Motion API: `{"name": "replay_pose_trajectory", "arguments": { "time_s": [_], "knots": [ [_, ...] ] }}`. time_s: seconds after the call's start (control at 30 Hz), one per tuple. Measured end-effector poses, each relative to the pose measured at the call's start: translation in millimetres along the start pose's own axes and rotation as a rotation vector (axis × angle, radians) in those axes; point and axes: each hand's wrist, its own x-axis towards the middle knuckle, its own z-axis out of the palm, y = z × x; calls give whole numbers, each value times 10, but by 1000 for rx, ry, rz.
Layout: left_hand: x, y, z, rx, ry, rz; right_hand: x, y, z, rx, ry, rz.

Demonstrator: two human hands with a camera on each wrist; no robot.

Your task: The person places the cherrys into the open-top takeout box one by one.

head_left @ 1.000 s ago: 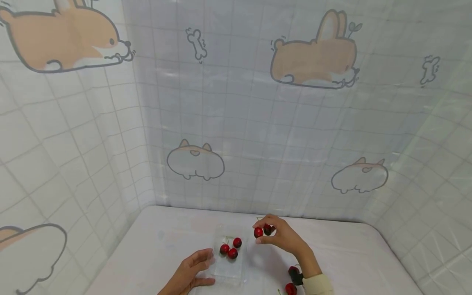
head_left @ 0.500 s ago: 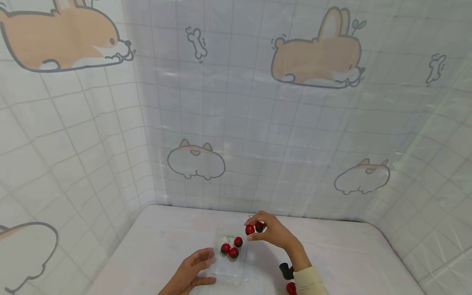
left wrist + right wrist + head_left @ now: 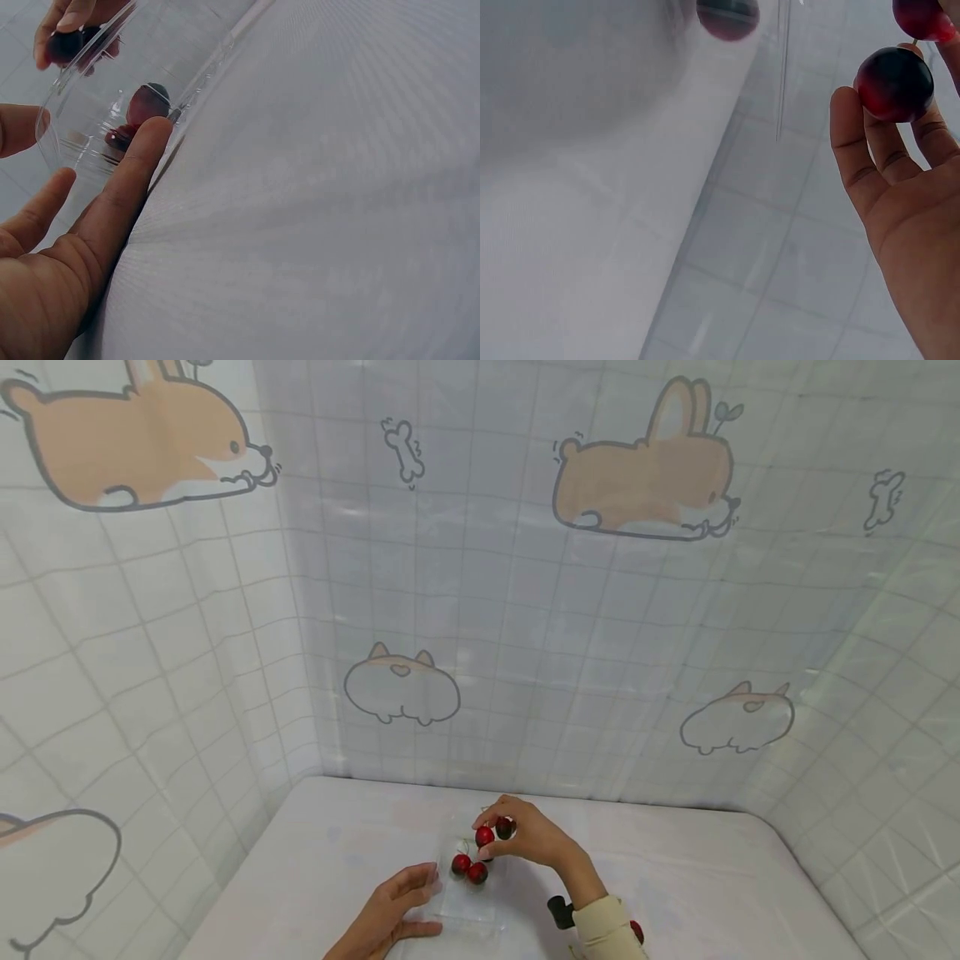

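Observation:
A clear plastic box [image 3: 465, 906] stands on the table with red cherries [image 3: 461, 864] in it; one is partly hidden behind my right hand. My left hand [image 3: 393, 906] rests against the box's left side, its fingers fairly straight along the wall and its thumb near the front corner. In the left wrist view, a fingertip [image 3: 156, 131] touches the clear wall. Over the box's far right part, my right hand [image 3: 536, 837] pinches a pair of dark red cherries [image 3: 484, 836] with a thin stem. The right wrist view shows one held cherry [image 3: 896, 84] close up, against the fingers.
More cherries [image 3: 637, 932] lie on the white table [image 3: 705, 877] to the right, partly behind the right sleeve [image 3: 609, 928]. A small black device [image 3: 559, 912] sits at the right wrist. Patterned white curtain walls [image 3: 510, 652] enclose the table's back and sides.
My right hand has moved left with the pair of cherries, from beside the box to over its far right part. The left hand stays against the box.

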Motion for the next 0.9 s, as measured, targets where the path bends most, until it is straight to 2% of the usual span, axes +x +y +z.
{"name": "replay_pose_trajectory", "arguments": {
  "time_s": [0.2,0.43,0.6,0.9],
  "knots": [
    [-4,-7,-18,-5,-17,8,95,-29,130,-33,-44,-18],
    [-28,-13,-41,-24,-48,19,187,-29,270,-66,-77,2],
    [-37,-26,-55,-46,-69,23,240,1,364,-106,-89,12],
    [-30,-30,-58,-47,-70,30,306,93,524,-210,-88,33]
  ]
}}
